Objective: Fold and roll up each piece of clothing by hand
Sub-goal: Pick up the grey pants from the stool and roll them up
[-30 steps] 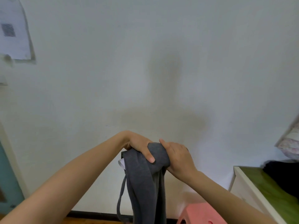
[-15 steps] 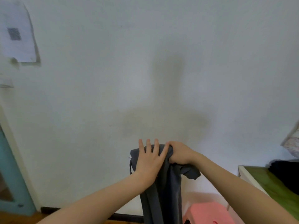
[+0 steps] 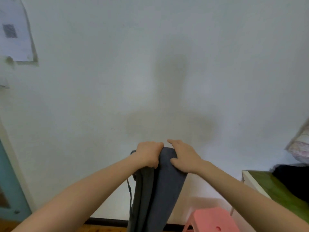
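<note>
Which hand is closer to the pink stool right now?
Right. The right hand grips the grey garment above and left of the pink stool; the left hand grips it further left.

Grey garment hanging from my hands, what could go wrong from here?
The grey garment hangs in mid-air, gripped only at its top by the left hand and right hand, so its layers may slip out of line. The loose cord dangling at its left edge could end up sticking out of the roll.
</note>
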Demonstrator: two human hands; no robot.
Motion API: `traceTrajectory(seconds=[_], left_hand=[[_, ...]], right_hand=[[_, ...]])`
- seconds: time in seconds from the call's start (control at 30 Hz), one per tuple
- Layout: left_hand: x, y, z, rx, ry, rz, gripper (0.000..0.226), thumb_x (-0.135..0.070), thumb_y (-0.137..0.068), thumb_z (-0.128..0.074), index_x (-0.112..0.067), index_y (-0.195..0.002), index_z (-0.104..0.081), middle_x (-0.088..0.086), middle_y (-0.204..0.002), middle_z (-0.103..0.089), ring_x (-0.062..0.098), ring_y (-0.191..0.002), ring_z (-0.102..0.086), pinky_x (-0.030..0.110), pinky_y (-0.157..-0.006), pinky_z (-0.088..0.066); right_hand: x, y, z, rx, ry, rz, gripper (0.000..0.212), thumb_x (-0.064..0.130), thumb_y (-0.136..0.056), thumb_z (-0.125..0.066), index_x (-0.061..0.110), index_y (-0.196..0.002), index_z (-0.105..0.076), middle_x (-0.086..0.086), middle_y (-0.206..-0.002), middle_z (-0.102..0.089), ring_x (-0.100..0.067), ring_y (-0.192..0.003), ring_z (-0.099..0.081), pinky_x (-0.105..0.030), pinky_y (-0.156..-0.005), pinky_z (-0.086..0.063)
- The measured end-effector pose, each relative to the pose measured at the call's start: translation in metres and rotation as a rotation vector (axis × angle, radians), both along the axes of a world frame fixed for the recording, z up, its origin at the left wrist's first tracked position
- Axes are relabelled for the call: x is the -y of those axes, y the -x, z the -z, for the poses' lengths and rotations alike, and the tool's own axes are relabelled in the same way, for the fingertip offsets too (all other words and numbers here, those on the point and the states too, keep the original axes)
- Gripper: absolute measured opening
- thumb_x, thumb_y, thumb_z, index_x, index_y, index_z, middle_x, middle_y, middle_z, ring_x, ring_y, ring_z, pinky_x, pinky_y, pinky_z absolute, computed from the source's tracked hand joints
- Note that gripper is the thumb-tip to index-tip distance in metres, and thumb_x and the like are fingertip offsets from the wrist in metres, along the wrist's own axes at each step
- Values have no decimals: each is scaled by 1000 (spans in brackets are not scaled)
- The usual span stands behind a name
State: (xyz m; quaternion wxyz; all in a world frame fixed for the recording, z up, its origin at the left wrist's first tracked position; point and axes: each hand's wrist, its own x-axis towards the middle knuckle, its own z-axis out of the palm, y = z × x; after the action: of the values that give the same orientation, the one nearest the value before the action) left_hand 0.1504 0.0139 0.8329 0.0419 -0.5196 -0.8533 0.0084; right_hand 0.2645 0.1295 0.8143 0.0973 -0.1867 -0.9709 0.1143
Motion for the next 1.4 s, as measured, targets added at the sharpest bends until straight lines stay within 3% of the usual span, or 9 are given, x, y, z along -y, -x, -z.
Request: traceTrajectory(seconds=[0.17,0.23,0.4,0.53,0.73,1.07,1.17,1.27,1.4], left_hand=[[0,16,-34,448,146,27,58,-31,-61,-86,-15,-111,-63,0,-105,-68,21,-96,-65,34,-84,-54],[4,17,-43,597,204,51,62,-33,-62,-86,-18,-117,-62,-2,-108,-69,19,-97,-66,33,-87,-55],[12,20,-56,768,283,88,52,-29,-71,-82,-17,-118,-62,1,-111,-70,18,-96,-68,30,-81,-57],[10,12,-57,551,306,65,67,-47,-67,-81,-22,-123,-56,-4,-118,-64,18,-106,-62,34,-92,-52],[7,-25,-22,-73,70,5,79,-64,-68,-69,-18,-128,-45,6,-124,-53,29,-114,-52,43,-93,-41],[0,-36,15,-479,-12,168,96,-27,-88,-63,-22,-150,9,25,-150,-17,48,-136,-21,63,-110,-15],[1,-35,16,-485,-27,214,75,-16,-90,-58,-18,-147,-10,17,-124,-48,38,-108,-50,47,-90,-38],[-2,-29,10,-291,-73,151,40,-17,-88,-56,-18,-124,-38,7,-108,-59,31,-96,-60,38,-70,-37],[-4,-4,3,77,49,10,56,-32,-68,-76,-22,-114,-47,-1,-105,-63,24,-95,-62,34,-73,-49]], right_hand=[[32,-6,51,-154,-522,-57,114,63,-54,-64,14,-149,-22,-13,-149,-37,-37,-137,-33,-62,-111,-21],[27,-5,53,-176,-580,-56,131,58,-41,-79,17,-150,-18,-17,-147,-38,-40,-133,-34,-63,-108,-20],[3,-9,36,-442,-457,-115,100,28,-47,-85,19,-134,-37,-2,-104,-68,-25,-87,-68,-38,-80,-54],[-1,-9,31,-399,-334,-105,70,16,-66,-73,23,-131,-49,2,-112,-66,-23,-97,-64,-26,-74,-45],[-8,-5,18,-94,-109,70,54,17,-73,-58,26,-125,-46,-2,-110,-64,-27,-98,-61,-33,-72,-48],[-28,-13,-7,11,763,28,35,-7,-55,-47,5,-85,-61,-6,-67,-57,-20,-66,-54,-27,-53,-41],[-33,-9,-6,127,789,-13,43,-2,-46,-47,4,-85,-65,-10,-75,-60,-23,-74,-58,-29,-60,-44],[-30,-2,-7,177,608,-32,37,8,-50,-50,21,-81,-65,-6,-82,-62,-22,-82,-57,-32,-68,-43],[-7,-8,1,-150,167,12,67,31,-77,-51,22,-143,-39,-1,-142,-46,-20,-129,-44,-34,-109,-33]])
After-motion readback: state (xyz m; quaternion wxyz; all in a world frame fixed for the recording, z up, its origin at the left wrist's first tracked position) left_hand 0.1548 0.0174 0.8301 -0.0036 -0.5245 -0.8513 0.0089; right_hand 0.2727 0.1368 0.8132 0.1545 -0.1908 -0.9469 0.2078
